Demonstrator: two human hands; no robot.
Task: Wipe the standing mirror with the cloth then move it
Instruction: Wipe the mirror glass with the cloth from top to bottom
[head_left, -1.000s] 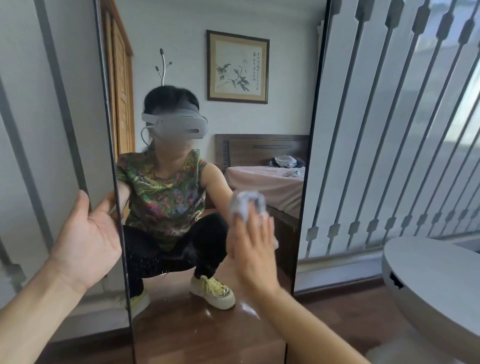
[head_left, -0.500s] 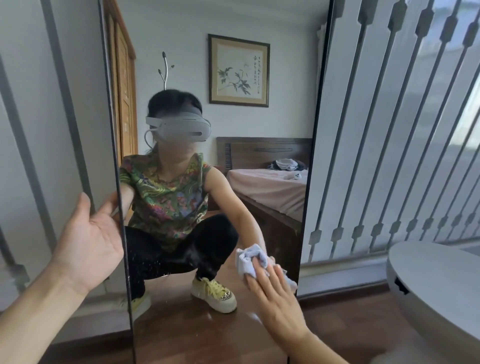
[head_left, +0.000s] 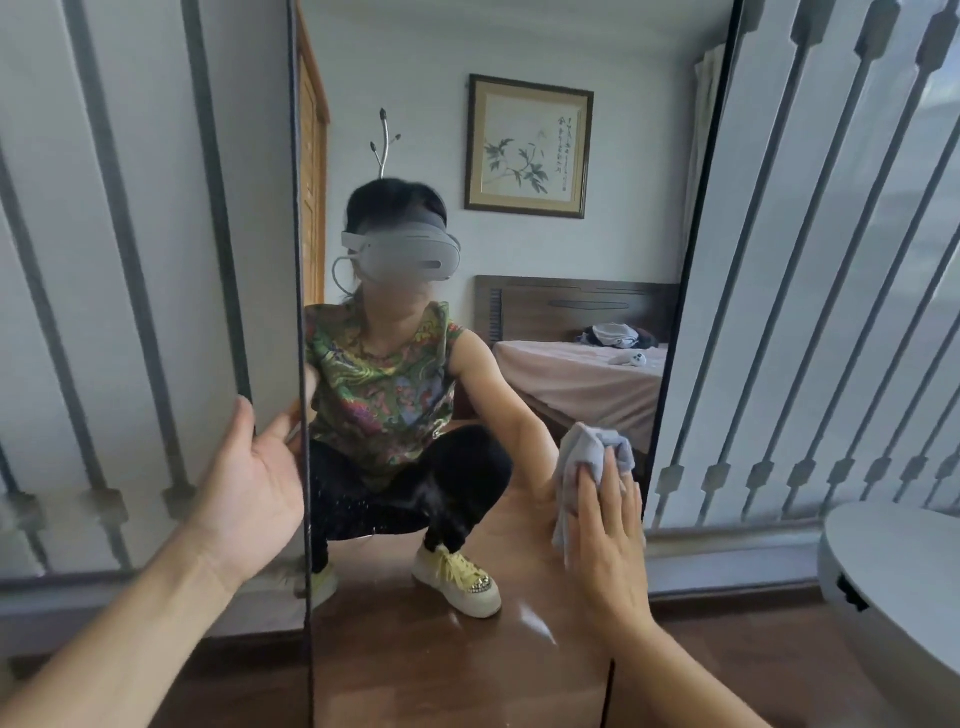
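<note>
The standing mirror (head_left: 519, 130) fills the centre of the frame, a tall, flat, glossy pane in a thin dark frame, upright on dark polished wood flooring (head_left: 779, 675) against a pale slatted wall (head_left: 130, 260); wiping is judged to be under way on the lower right of the glass, while the move is not yet begun; no streaks or cleaned patches can be told apart. The left edge of the frame is clasped by the left hand (head_left: 249, 493), thumb in front. At lower right the soft, crumpled grey cloth (head_left: 592, 457) is pressed flat against the glass by the right hand (head_left: 608, 540), fingers spread, not clenched.
</note>
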